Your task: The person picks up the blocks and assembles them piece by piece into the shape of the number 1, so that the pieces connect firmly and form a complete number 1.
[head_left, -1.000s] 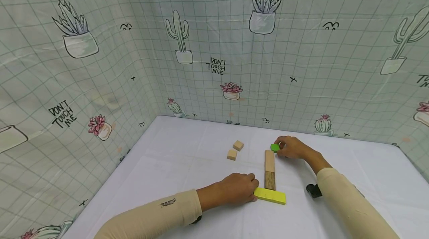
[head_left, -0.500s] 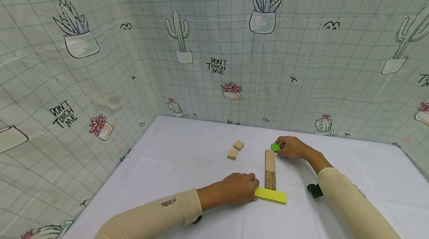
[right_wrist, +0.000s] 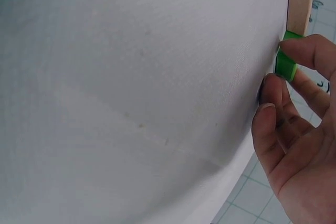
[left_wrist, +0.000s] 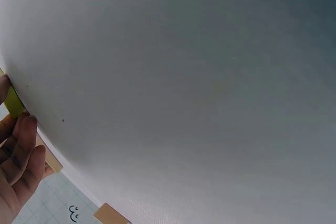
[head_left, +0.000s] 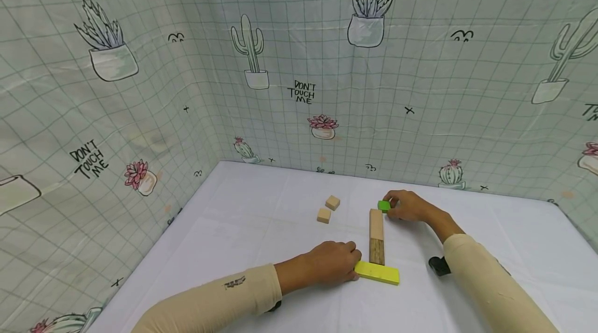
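My left hand (head_left: pixel 333 263) pinches the left end of a flat yellow block (head_left: pixel 377 273), lying crosswise at the near end of a row. The row is a plain wooden block (head_left: pixel 376 225) with a darker, grained wooden block (head_left: pixel 376 251) in line below it. At the row's far end, on its right side, my right hand (head_left: pixel 407 206) pinches a small green block (head_left: pixel 384 206) between thumb and finger. The right wrist view shows the green block (right_wrist: pixel 286 62) close to the end of a wooden block (right_wrist: pixel 300 3). In the left wrist view the yellow block (left_wrist: pixel 13 103) is partly hidden by fingers.
Two small wooden cubes, a nearer one (head_left: pixel 324 215) and a farther one (head_left: pixel 333 202), lie left of the row on the white tablecloth (head_left: pixel 261 208). Behind the table hangs a curtain (head_left: pixel 289 63) printed with cacti. Dark wrist gear (head_left: pixel 439 266) shows below the right sleeve.
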The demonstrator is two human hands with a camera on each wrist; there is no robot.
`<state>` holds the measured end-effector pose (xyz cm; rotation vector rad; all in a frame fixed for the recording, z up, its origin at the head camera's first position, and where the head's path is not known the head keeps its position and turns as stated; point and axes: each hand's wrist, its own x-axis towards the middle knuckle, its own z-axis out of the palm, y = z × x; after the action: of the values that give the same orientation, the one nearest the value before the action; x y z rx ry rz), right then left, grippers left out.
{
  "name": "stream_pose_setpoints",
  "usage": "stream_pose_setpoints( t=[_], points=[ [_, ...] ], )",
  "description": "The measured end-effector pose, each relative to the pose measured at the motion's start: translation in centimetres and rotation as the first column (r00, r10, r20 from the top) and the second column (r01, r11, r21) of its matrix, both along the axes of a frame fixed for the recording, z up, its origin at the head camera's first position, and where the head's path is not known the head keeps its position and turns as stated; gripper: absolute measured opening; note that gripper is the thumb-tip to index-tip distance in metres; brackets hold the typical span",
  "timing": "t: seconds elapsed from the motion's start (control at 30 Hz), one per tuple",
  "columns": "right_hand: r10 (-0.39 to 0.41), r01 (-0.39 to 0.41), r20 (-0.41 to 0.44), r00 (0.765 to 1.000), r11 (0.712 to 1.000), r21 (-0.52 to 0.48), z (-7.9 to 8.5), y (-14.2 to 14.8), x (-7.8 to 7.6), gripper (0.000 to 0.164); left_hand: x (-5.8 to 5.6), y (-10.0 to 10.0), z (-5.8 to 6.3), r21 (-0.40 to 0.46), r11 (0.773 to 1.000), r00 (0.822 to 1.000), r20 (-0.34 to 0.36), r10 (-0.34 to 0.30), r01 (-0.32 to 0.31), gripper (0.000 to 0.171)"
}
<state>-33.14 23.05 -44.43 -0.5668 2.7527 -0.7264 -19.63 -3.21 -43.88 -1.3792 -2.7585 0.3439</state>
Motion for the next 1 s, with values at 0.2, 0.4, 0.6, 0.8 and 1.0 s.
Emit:
stream_pose_setpoints(
  t=[0.2, 0.4, 0.6, 0.8, 1.0],
  points=[
    [0.004, -0.004, -0.012, 1.000, 1.000, 0.005, 0.1, 0.1, 0.1, 0.036, 0.1, 0.1, 0.2, -0.007, 1.000, 1.000, 0.003, -0.001, 0.001, 0.034],
    [-0.010, 0.010, -0.003, 1.000, 1.000, 0.010, 0.0, 0.0, 0.1, 0.036, -0.1, 0.0, 0.2, -0.016, 1.000, 0.999, 0.035, 0.016, -0.015, 0.035],
    [0.006, -0.006, -0.018, 1.000, 1.000, 0.000, 0.0, 0.1, 0.1, 0.036, -0.5, -0.1, 0.3, -0.035, 0.998, 0.994, 0.090, 0.056, -0.053, 0.048],
    [-0.005, 0.005, -0.015, 1.000, 1.000, 0.008, -0.1, 0.2, 0.0, 0.036, -0.5, -0.5, 0.9, -0.032, 0.999, 0.992, 0.120, 0.031, -0.028, 0.053],
    [-0.017, 0.017, -0.008, 1.000, 1.000, 0.004, -0.1, 0.0, 0.1, 0.035, -1.2, -0.7, 1.6, 0.006, 0.997, 0.990, 0.121, 0.078, -0.080, 0.056]
  ],
)
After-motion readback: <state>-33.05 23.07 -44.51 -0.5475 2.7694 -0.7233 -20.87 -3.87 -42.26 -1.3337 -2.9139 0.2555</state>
